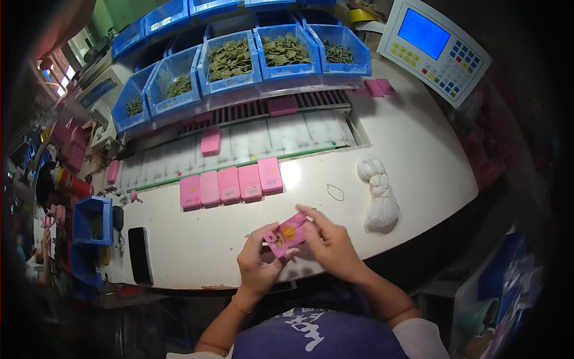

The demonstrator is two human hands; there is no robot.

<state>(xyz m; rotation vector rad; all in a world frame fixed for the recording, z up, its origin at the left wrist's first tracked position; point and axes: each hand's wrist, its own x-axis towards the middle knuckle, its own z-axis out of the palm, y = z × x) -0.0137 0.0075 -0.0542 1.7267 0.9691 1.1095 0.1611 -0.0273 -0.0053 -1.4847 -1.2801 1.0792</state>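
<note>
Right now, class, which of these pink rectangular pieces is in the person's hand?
The yellow-patched pink rectangular piece, held in the left hand; by contrast, five pink rectangular blocks lie in a row, unheld, on the white tabletop.

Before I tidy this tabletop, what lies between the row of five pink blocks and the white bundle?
A thin loop, shown in the head view.

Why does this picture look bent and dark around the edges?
Head view throughout: the fisheye lens bows the table, and the corners go black; the screen glows blue; the held pink box looks soft; the far left is hazy.
</note>
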